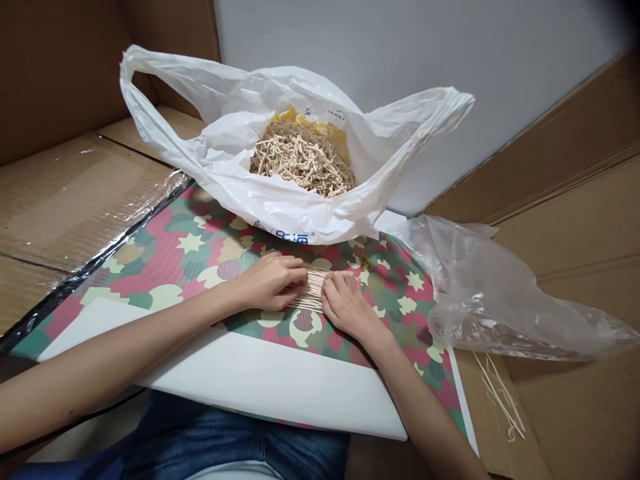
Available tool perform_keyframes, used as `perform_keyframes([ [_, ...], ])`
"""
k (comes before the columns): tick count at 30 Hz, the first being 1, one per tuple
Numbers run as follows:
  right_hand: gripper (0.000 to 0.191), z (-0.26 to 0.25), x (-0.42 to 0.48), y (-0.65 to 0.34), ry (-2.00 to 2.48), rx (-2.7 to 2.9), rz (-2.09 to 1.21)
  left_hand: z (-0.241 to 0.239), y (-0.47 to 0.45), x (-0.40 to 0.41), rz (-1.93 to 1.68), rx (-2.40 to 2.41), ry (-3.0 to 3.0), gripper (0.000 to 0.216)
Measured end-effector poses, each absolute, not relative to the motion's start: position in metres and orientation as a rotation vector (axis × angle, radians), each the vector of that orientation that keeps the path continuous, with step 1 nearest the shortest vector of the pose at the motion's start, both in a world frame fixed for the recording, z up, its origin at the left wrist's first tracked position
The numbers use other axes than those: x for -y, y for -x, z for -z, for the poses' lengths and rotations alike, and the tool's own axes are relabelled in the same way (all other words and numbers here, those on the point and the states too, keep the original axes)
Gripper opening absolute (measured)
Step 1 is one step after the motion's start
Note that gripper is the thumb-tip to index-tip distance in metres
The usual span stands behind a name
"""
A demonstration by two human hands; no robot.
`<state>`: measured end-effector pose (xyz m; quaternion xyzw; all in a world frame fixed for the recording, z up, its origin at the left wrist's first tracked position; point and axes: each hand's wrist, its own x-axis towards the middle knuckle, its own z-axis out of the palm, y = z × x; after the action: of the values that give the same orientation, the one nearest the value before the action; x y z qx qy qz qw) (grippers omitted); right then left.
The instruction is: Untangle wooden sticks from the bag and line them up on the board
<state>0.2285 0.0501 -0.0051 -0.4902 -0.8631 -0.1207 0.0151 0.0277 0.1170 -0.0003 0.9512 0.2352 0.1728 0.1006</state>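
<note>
Flattened brown cardboard [565, 320] lines the surroundings, with a pale grey panel [425, 53] behind it and clear plastic film [85, 200] lying over the cardboard at the left. A white board [270, 380] rests across the seated person's blue jeans [225, 440] and carries a mat [165, 260] printed with a pink, green and cream star pattern. Near the centre of the mat, the left hand [270, 281] and right hand [347, 307] face each other, fingers curled, and grasp a bundle of thin pale sticks [313, 290] between them; neither hand is released. The bundle lies nearly flat against the mat, its sticks roughly parallel and partly hidden by the fingers. Just beyond the hands, a white plastic carrier bag [235, 180] sits open on the far edge of the mat, its handles spread, holding a tangled pile of similar sticks [303, 160] against a yellow printed surface [335, 137]. A crumpled clear plastic bag [490, 293] lies beyond the right edge of the mat, just beside the right hand's side of the board. Several loose sticks [500, 393] rest on the cardboard near the board's right corner, well apart from the hands.
</note>
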Motion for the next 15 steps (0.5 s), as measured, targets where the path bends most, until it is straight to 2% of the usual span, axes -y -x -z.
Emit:
perform_keyframes([
  [15,0.015,0.0015,-0.0519,-0.2314,1.483,2.580,0.235,0.0021,-0.0293,-0.1154,-0.526,-0.717,-2.711,0.020],
])
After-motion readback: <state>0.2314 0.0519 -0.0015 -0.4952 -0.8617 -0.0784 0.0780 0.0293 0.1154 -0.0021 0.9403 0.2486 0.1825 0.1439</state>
